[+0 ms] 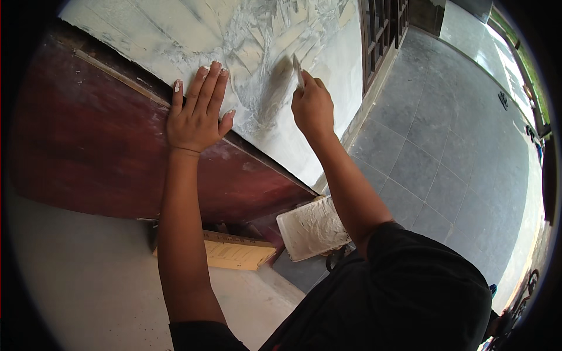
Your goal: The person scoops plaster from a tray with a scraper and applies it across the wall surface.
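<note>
A broad panel [328, 117] is coated in white and cream paste, with rough ridges and streaks across its middle. My left hand [196, 123] lies flat near its lower edge, fingers stretched out and white smears on the tips. To the right of it, my right hand [314, 111] is closed around a putty knife [297, 67]. The thin blade, seen nearly edge-on, stands at the coated surface; whether it touches cannot be made out. My fingers hide most of the handle.
Under the panel's edge runs a dark red surface [88, 128]. Below my right forearm is a white rectangular tub [310, 231] smeared with paste. A yellow carton [237, 254] lies beside my left forearm. Grey floor tiles [433, 152] stretch right, near a dark barred frame [380, 29].
</note>
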A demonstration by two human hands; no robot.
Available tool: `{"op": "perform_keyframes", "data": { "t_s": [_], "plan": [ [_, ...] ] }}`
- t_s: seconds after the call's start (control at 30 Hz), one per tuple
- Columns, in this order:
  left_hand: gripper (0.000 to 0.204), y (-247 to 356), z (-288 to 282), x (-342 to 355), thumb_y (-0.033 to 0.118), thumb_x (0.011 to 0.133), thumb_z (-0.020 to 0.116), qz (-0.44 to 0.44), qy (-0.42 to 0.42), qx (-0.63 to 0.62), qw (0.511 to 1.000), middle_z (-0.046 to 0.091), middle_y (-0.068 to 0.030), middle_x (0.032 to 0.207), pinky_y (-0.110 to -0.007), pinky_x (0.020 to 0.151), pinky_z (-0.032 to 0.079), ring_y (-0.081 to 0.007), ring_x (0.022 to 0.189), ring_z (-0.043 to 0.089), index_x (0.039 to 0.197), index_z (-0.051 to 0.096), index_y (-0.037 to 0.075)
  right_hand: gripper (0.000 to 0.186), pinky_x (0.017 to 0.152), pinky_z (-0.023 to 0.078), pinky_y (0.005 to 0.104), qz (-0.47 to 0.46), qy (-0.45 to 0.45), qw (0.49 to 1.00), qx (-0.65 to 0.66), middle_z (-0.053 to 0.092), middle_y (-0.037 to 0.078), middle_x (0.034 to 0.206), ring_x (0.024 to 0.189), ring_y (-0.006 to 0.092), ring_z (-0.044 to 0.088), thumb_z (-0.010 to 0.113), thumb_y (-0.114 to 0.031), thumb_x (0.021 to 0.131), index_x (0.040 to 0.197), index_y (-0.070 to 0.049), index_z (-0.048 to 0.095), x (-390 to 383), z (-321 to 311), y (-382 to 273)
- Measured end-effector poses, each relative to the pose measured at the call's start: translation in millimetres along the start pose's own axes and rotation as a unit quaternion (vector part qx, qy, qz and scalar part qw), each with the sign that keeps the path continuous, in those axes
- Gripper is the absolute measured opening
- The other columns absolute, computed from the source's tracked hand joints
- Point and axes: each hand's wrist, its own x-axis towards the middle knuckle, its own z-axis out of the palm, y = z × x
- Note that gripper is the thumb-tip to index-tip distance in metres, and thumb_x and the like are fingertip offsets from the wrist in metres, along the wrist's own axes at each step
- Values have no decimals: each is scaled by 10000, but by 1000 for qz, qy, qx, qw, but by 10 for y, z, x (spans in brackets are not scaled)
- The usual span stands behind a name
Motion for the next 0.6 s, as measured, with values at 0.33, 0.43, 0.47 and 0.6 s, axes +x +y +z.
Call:
{"op": "perform_keyframes", "data": {
  "t_s": [0.33, 0.43, 0.47, 0.6],
  "plan": [
    [584, -19, -84, -61, 349, 934, 362, -8, 0, -4, 1000, 364, 10, 1559, -459, 1208, 113, -158, 1441, 325, 1484, 404, 159, 443, 744, 545, 428, -100, -177, 979, -9, 615, 158, 929, 873, 319, 628, 595, -116, 837, 1257, 14, 551, -1023, -102, -49],
    [624, -5, -59, -27, 332, 902, 401, 9, 17, -6, 1000, 367, -28, 1558, -487, 1193, 132, -205, 1431, 347, 1492, 385, 129, 157, 696, 537, 468, -1, -17, 996, -85, 616, 218, 881, 791, 376, 623, 539, -69, 850, 965, 29, 582, -30, -190, 79],
    [630, 11, -62, 7, 334, 897, 407, 8, 18, -2, 1000, 366, -25, 1559, -486, 1193, 134, -201, 1433, 343, 1493, 384, 130, 139, 673, 541, 482, -9, -6, 995, -98, 621, 231, 881, 759, 385, 624, 516, -50, 844, 938, 34, 576, 194, -97, 86],
    [592, 0, -37, -86, 323, 919, 365, -11, 3, -1, 1000, 364, 17, 1558, -458, 1209, 123, -150, 1437, 330, 1489, 397, 168, 403, 688, 568, 390, -158, -95, 969, -167, 629, 190, 963, 851, 309, 650, 558, -66, 816, 1178, 113, 561, -439, 512, -506]
  ]
}}
